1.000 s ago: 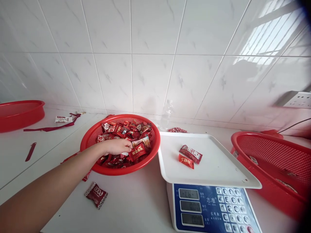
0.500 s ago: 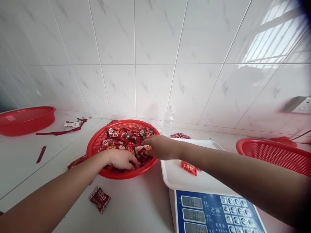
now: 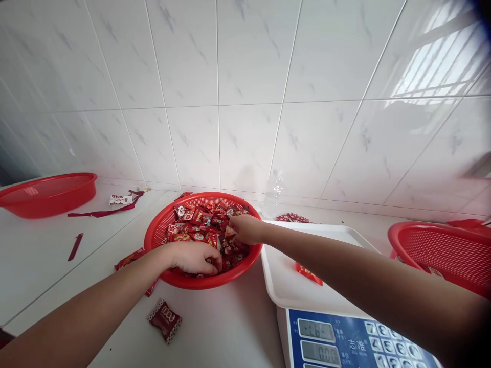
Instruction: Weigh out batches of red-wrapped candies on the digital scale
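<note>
Wrapped candies [image 3: 198, 223], mostly red, fill a round red plastic basket [image 3: 152, 232]. My left hand [image 3: 197, 257] is at the near side of the basket, its fingers curled down among the candies; whatever they grip is hidden. On the right side of the pile, my right hand [image 3: 246, 230] has its fingers closed on a candy with a pale orange wrapper [image 3: 230, 231]. To the right of the basket, a red packet [image 3: 309, 274] lies on the white tray [image 3: 274, 286] of a digital scale [image 3: 356, 340], partly under my right forearm.
Another red basket [image 3: 441, 250] stands at the right, and a red basin [image 3: 72, 193] at the far left. A clear plastic bottle [image 3: 273, 194] stands by the tiled wall. One dark red candy [image 3: 164, 320] lies on the table in front; a ribbon with a tag [image 3: 120, 200] lies behind left.
The view has shifted, so everything sits slightly farther right and lower. My right hand has moved slightly back over the pile with the pale orange wrapper; my left stays at the basket's near side.
</note>
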A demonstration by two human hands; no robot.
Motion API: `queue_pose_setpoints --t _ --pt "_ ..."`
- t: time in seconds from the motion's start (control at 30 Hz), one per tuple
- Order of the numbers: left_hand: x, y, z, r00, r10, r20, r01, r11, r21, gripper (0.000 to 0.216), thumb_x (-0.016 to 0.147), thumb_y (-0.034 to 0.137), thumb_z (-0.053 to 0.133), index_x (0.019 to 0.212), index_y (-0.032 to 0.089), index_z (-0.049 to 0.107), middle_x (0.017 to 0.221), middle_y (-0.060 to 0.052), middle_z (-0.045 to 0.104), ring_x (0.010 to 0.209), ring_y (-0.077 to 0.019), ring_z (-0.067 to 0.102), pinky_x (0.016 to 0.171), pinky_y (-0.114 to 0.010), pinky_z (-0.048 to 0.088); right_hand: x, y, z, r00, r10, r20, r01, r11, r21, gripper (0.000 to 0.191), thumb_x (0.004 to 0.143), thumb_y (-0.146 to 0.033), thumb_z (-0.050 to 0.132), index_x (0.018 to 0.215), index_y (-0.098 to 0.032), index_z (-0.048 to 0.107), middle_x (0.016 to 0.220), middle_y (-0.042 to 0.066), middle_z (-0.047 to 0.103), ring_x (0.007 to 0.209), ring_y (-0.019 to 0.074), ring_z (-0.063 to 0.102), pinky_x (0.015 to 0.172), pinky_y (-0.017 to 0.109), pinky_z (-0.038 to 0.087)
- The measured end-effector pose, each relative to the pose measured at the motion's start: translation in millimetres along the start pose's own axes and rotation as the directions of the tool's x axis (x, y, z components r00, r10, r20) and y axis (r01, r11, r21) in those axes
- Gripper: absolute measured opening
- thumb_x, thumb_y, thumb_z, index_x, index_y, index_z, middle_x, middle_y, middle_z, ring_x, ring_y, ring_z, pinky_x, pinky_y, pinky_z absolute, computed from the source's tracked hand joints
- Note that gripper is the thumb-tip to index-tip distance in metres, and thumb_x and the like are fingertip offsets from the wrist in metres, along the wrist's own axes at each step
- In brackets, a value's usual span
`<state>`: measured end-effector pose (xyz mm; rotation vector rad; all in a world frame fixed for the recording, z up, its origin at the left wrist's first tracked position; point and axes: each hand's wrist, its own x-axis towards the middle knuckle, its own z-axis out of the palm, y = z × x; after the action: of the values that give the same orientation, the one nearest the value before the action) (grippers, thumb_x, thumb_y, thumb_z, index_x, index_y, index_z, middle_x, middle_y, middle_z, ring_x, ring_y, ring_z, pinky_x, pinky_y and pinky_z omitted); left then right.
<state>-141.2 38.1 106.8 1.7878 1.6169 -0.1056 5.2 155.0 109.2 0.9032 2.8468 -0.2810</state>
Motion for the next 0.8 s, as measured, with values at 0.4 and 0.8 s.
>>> queue_pose_setpoints --t 0.4,0.8 --pt "22 -6 9 0.947 -0.039 -0.32 -0.028 0.979 -0.202 0.023 0.073 0.016 0.055 0.094 0.021 0.063 0.087 -0.003 0.07 0.082 -0.0221 0.065 0.066 -0.028 0.047 -24 27 -17 0.973 0.129 -0.191 -0.034 0.899 0.436 0.025 0.092 -0.03 0.058 0.112 -0.016 0.058 0.104 0.005 0.063 0.083 0.0158 0.063 0.072 0.034 0.054" --pt "34 42 6 0.928 -0.039 -0.371 -0.332 0.363 -0.87 0.037 0.08 0.031 0.068 0.114 0.023 0.058 0.097 -0.004 0.069 0.075 -0.0155 0.066 0.059 -0.024 0.047 -59 18 -9 0.952 0.16 -0.262 0.048 0.766 0.641 0.015 0.082 -0.026 0.06 0.096 -0.02 0.059 0.088 0.001 0.069 0.08 0.0161 0.064 0.067 0.027 0.051"
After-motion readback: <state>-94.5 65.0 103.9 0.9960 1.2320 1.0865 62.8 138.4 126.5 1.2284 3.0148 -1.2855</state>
